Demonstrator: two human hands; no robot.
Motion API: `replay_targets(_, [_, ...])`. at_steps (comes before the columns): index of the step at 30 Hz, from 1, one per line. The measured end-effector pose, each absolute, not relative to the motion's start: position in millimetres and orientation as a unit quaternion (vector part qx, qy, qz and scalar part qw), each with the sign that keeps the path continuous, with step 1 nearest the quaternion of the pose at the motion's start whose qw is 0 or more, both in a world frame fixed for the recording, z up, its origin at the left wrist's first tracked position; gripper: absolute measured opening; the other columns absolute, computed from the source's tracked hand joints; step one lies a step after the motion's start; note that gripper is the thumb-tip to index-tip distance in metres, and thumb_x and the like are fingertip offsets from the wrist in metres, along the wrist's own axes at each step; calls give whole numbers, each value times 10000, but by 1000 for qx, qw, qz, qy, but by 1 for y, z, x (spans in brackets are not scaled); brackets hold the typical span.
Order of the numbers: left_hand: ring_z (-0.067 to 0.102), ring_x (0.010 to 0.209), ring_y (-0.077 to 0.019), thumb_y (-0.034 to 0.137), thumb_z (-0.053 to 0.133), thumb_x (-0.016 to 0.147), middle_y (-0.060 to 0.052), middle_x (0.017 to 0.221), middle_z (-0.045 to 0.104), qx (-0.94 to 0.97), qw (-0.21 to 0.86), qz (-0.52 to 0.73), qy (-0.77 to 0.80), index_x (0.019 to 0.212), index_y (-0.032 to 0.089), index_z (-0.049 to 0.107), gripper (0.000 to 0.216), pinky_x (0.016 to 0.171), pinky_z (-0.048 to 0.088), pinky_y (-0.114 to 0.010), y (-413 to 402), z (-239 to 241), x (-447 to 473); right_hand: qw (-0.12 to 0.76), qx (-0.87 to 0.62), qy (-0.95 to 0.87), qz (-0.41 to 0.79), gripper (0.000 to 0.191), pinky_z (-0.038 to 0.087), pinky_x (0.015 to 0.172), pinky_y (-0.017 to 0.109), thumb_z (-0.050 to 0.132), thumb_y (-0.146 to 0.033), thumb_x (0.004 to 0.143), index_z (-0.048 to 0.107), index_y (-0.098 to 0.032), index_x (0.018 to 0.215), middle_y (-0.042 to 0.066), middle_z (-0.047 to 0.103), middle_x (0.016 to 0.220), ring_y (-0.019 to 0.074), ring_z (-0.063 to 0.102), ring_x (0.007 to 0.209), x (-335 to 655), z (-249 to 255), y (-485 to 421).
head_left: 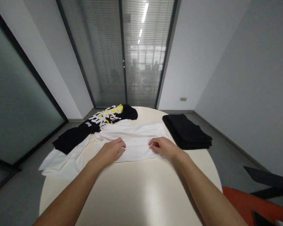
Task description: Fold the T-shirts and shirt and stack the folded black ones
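A white garment point(136, 138) lies partly folded across the middle of a round cream table point(136, 188). My left hand point(112, 150) rests on its near left edge with the fingers curled and pressed onto the cloth. On the near right edge my right hand point(163, 147) has its fingers curled in, pinching the fabric. Both forearms reach in from the bottom of the view.
A black shirt with white and yellow lettering point(103, 121) lies at the far left, over another white garment point(63, 160) that hangs off the table's left edge. Folded black clothes point(187, 130) are stacked at the far right. An orange chair point(254, 204) stands at the lower right.
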State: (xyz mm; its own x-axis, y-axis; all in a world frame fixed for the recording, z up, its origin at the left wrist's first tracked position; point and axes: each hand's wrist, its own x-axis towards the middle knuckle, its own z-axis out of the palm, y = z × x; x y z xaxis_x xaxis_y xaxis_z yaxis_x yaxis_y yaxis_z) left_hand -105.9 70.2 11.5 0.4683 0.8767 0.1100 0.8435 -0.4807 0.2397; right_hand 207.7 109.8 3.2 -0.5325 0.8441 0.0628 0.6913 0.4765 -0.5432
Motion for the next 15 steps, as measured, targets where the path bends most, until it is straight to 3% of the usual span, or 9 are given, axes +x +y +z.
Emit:
replay_targets(6, [626, 962, -198, 238, 477, 949, -51, 1025, 662, 842, 79, 107, 523, 931, 222, 642, 167, 779, 431, -290, 71, 13, -105, 144, -465, -845, 222, 173, 381, 627, 241, 597, -295, 861, 732, -187, 864, 25, 707, 745, 142, 580, 645, 212, 2, 111])
replay_targets(12, [607, 785, -166, 183, 518, 886, -18, 904, 675, 839, 113, 122, 518, 868, 219, 627, 116, 678, 384, -274, 69, 17, -106, 165, -448, -839, 261, 198, 380, 620, 231, 634, -350, 859, 726, -188, 924, 0, 669, 717, 125, 553, 629, 211, 2, 109])
replay_targets(15, [594, 741, -161, 242, 574, 862, 1, 833, 675, 841, 150, 125, 504, 850, 221, 642, 72, 658, 371, -264, 68, 19, -108, 159, -440, -832, 299, 246, 384, 611, 228, 718, -417, 801, 716, -185, 884, -7, 652, 720, 122, 550, 634, 212, 0, 110])
